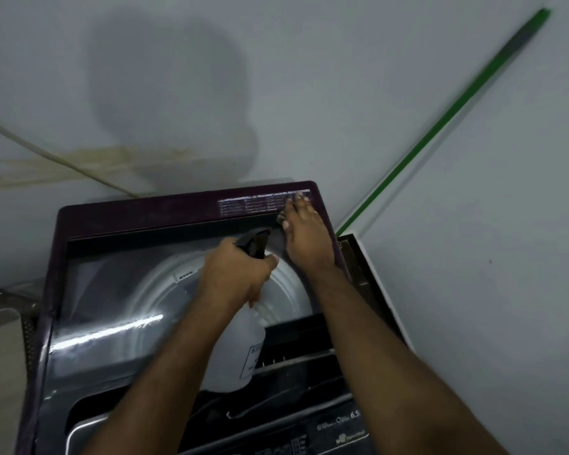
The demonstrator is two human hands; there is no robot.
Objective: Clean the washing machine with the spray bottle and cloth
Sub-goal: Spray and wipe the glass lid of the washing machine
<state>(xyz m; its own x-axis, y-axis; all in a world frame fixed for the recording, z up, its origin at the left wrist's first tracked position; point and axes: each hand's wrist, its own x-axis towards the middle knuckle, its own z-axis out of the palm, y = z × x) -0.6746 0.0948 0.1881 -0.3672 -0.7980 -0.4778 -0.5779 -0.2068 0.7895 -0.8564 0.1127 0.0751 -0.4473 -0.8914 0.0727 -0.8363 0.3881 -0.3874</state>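
- Left hand (240, 274) grips the neck of the spray bottle (240, 349), fingers curled round it, nozzle tilted toward the far right corner.
- Right hand (304, 238) presses a dark cloth (278, 238) — mostly hidden — against the washing machine (138, 218) lid's far right corner, fingers fairly straight.
- A green pole (440, 119) leans on the wall.
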